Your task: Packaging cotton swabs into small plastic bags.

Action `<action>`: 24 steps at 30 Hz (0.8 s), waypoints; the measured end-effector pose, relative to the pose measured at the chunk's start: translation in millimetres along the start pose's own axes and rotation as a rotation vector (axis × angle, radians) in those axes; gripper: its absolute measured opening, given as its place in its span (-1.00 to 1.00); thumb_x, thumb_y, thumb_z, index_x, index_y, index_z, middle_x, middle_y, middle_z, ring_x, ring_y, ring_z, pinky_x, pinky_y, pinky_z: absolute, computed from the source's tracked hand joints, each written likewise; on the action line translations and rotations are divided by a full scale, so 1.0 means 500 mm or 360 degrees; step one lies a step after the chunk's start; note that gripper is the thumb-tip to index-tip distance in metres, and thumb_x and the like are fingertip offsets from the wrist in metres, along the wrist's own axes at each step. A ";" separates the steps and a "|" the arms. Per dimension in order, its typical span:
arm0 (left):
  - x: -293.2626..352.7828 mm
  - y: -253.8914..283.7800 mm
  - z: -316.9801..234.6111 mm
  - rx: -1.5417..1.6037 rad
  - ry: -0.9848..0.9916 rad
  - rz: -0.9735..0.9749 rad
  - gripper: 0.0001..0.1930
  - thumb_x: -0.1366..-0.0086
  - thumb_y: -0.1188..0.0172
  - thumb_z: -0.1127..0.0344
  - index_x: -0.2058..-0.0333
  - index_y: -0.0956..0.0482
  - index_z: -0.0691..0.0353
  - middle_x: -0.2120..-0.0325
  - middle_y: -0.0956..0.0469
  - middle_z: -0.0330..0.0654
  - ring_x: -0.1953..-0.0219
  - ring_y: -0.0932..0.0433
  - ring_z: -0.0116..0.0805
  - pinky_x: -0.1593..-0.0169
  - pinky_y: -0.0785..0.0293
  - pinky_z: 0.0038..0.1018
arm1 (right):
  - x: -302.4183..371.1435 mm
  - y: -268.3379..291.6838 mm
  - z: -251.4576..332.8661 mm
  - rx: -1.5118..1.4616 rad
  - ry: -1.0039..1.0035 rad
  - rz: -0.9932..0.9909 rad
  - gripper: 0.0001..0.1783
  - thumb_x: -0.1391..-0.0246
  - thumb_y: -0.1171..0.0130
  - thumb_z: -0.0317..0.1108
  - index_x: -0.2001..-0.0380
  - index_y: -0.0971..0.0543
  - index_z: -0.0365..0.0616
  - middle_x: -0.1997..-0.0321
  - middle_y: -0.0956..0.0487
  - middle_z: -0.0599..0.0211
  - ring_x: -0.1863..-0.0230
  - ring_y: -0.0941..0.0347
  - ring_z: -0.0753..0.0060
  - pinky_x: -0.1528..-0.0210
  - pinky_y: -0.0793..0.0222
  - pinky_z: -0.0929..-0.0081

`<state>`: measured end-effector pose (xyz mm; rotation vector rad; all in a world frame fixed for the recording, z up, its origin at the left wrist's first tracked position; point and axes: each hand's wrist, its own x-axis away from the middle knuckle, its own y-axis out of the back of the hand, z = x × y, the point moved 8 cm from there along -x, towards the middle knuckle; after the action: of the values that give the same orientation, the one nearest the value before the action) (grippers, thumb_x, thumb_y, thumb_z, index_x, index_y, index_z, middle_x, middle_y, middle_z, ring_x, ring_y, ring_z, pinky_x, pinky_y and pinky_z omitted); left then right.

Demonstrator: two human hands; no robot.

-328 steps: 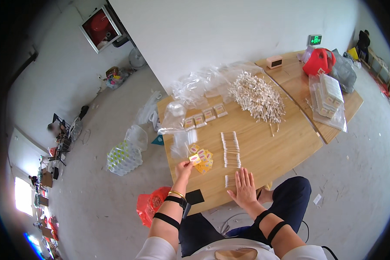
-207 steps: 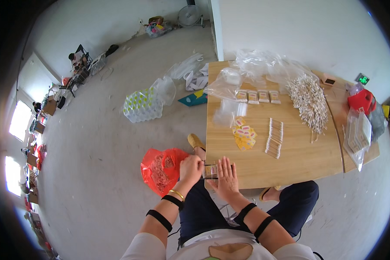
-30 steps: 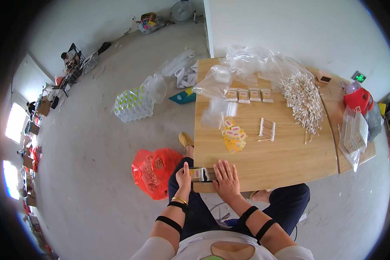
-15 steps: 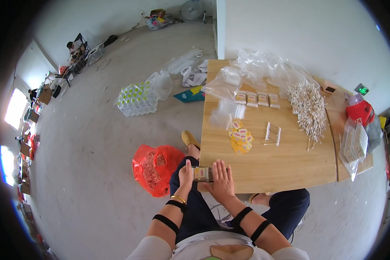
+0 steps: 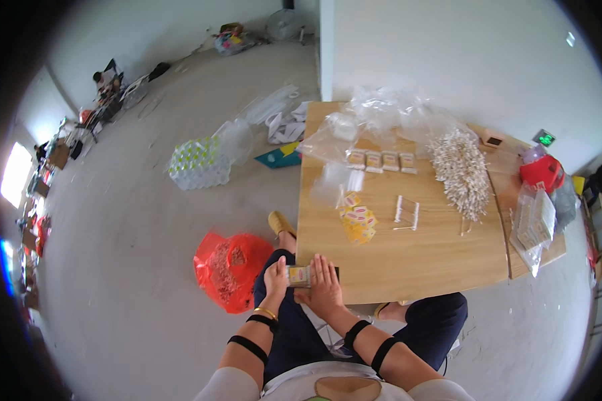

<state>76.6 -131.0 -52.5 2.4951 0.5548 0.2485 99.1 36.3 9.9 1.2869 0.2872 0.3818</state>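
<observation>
At the table's near left corner, my left hand (image 5: 276,276) is closed round one end of a small flat pack of cotton swabs (image 5: 299,276) with a yellow and white label. My right hand (image 5: 324,286) lies across its other end, fingers stretched out and close together. A dark end shows past those fingers. Beyond my hands lie a scatter of yellow and white label cards (image 5: 358,220) and a few loose cotton swabs (image 5: 406,212). Several filled swab packs (image 5: 389,162) stand in a row farther back.
A large heap of cotton swabs (image 5: 460,175) and clear plastic bags (image 5: 388,108) cover the back of the wooden table (image 5: 415,267). Packs in a clear bag (image 5: 534,220) sit at right. On the floor at left are a red bag (image 5: 231,271) and wrapped bottles (image 5: 199,164).
The view has shifted, so the table and floor items sit farther left and slightly lower. Both hands stay on the swab pack, and the right fingers now cover more of its label side.
</observation>
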 end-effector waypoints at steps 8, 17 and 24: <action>-0.036 0.086 0.090 0.0219 0.0218 -0.0136 -0.33 -0.46 0.25 -0.27 0.09 -0.39 0.38 0.21 -0.46 0.10 0.08 -0.48 0.12 -0.03 -0.36 -0.17 | 0.000 0.124 -0.116 -0.0484 -0.0004 -0.0547 -0.37 -0.05 -0.27 -0.17 -0.15 -0.40 -0.27 -0.28 -0.35 -0.02 -0.32 -0.18 -0.09 -0.38 -0.05 -0.02; 0.127 -0.020 -0.373 -0.0440 -0.1022 0.0016 -0.65 -0.31 -0.14 0.20 0.01 -0.42 0.23 0.06 -0.45 -0.01 -0.01 -0.40 0.04 -0.13 -0.22 -0.12 | -0.003 0.239 -0.523 -0.0044 -0.0487 -0.0840 -0.69 0.11 -0.26 -0.46 0.20 -0.57 0.00 0.02 -0.41 0.23 -0.08 -0.30 0.05 -0.10 -0.27 0.13; 0.187 -0.126 -0.422 -0.0405 -0.1064 0.0504 -0.62 -0.24 -0.18 0.25 -0.01 -0.41 0.19 -0.02 -0.41 -0.03 -0.08 -0.34 0.03 -0.17 -0.16 -0.08 | -0.049 0.249 -0.551 -0.0115 -0.0203 -0.0623 -0.88 0.06 -0.26 -0.43 0.45 -0.50 -0.02 0.18 -0.39 0.32 0.04 -0.31 0.16 -0.03 -0.27 0.19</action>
<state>78.0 60.7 90.6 2.2168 -0.1395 -0.3706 -51.7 295.1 58.8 1.1469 0.4044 -0.0229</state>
